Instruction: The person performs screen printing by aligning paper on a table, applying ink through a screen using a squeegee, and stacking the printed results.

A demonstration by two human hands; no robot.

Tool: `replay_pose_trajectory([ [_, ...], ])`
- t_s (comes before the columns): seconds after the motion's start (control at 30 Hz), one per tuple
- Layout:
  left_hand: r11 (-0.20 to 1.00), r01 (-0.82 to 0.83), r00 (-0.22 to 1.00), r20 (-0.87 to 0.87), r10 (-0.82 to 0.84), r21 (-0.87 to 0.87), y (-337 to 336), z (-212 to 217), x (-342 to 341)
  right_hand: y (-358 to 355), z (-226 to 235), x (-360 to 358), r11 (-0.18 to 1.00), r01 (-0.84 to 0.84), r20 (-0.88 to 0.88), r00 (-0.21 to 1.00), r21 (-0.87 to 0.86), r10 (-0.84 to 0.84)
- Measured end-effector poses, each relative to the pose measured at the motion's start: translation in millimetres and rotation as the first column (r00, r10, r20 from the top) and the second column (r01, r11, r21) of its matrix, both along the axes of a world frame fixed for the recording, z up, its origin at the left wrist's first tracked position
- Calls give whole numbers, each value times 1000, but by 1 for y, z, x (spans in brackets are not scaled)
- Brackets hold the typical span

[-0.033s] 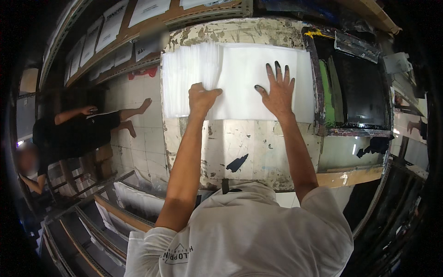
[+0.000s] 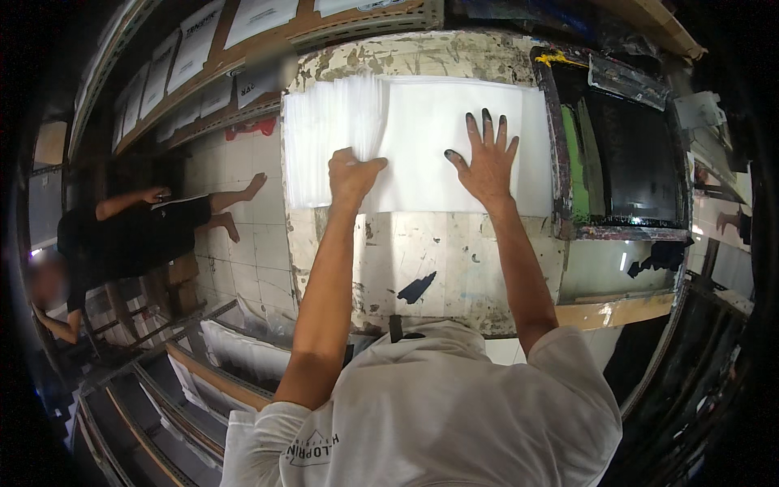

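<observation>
A fanned stack of thin white sheets (image 2: 329, 114) lies on the left part of the paint-stained table. Whether they are paper or plastic I cannot tell. My left hand (image 2: 352, 174) is closed at the stack's right near edge, with its thumb pointing right along the flat sheets. Right of the fan, a smooth white area (image 2: 418, 130) of the sheets lies flat. On it rests my right hand (image 2: 489, 166), palm down, fingers spread, with dark stains on the fingertips.
A framed printing screen (image 2: 641, 162) with a dark panel and a green strip stands to the right. A dark rag scrap (image 2: 416, 289) lies on the table (image 2: 462, 260) near me. Racks of printed white sheets (image 2: 195, 45) line the far left; a person (image 2: 138, 235) is at left.
Both hands have shifted very slightly to the left. The sheets under them look almost the same.
</observation>
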State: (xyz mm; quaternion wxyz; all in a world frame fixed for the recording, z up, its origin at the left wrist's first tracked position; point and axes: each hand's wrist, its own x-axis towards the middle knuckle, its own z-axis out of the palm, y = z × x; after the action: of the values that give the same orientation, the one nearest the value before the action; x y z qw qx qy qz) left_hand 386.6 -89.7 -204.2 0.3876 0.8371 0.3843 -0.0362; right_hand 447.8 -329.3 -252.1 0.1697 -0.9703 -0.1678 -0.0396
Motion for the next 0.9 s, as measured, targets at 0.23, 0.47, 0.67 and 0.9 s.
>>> replay_pose_trajectory([
  [0.23, 992, -46, 999, -15, 44, -119, 0, 15, 14, -15, -23, 27, 994, 89, 28, 996, -70, -88],
  [0.47, 939, 59, 997, -73, -36, 340, -18, 44, 23, -3, -12, 53, 988, 104, -18, 994, -110, -106],
  [0.67, 559, 475, 818, -107, -565, 679, -58, -13, -25, -31, -44, 28, 996, 66, 125, 989, 66, -74],
  [0.9, 588, 536, 798, -137, -586, 606, -36, -10, -63, -74, -67, 50, 917, 314, 57, 949, -247, -310],
])
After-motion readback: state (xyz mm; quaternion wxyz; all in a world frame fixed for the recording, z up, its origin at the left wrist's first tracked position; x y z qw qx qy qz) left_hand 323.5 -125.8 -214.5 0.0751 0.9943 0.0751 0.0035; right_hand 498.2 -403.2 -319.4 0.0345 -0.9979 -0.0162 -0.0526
